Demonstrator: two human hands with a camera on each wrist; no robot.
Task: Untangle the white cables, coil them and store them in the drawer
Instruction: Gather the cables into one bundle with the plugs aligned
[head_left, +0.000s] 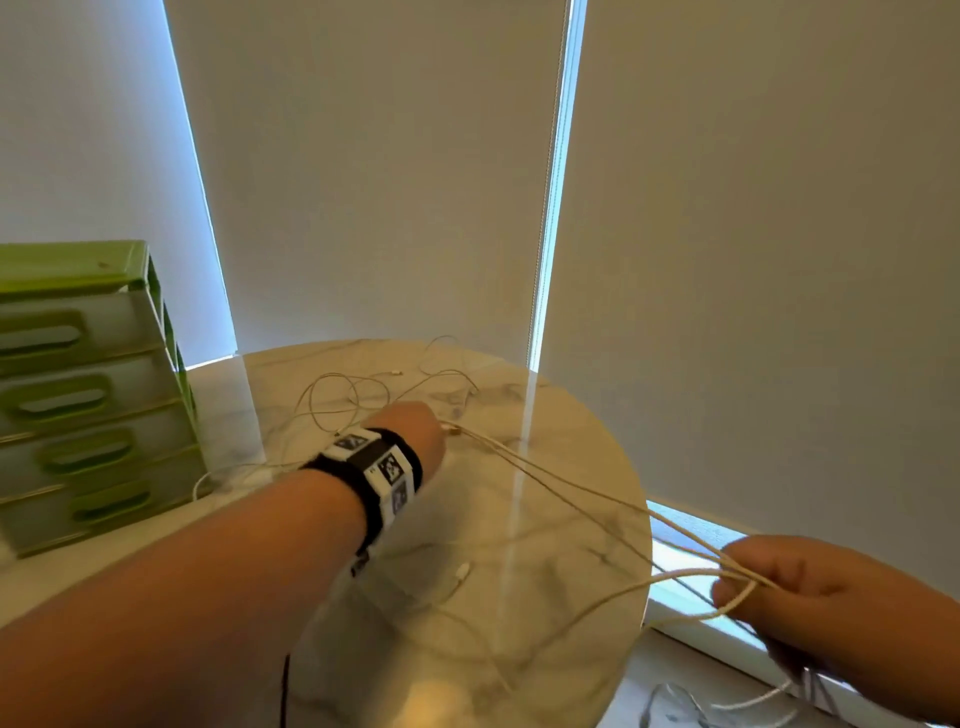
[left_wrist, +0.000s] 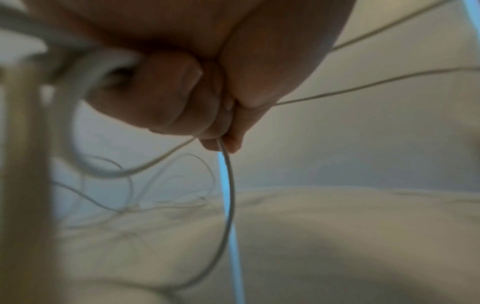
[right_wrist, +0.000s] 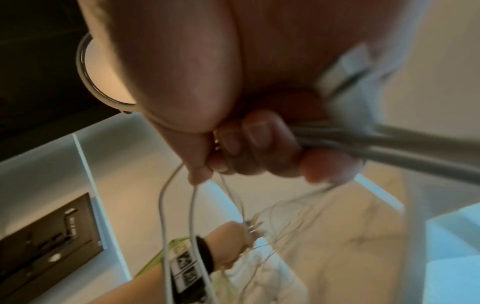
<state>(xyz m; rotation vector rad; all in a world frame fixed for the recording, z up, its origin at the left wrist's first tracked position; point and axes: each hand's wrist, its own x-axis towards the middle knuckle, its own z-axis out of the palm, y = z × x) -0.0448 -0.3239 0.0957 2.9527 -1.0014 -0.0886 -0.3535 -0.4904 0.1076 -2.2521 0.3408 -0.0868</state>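
Thin white cables (head_left: 587, 493) stretch taut between my two hands above a round marble table (head_left: 582, 431). My left hand (head_left: 415, 431) hovers over the table's middle and pinches cable strands near a plug; the left wrist view shows its fingers (left_wrist: 221, 127) curled round a cable (left_wrist: 230, 185). Off the table's right edge, my right hand (head_left: 810, 597) grips a looped bundle of the same cables (right_wrist: 192, 205), fingers (right_wrist: 259, 144) curled round them. More tangled cable (head_left: 358, 395) lies at the far side of the table. A green drawer unit (head_left: 88, 395) stands at the left, all drawers shut.
Another plug with its cable (head_left: 460, 571) lies on the near part of the table. Pale roller blinds (head_left: 363, 182) hang close behind the table. A window sill (head_left: 691, 540) runs at the lower right. More cable loops (head_left: 748, 701) hang below my right hand.
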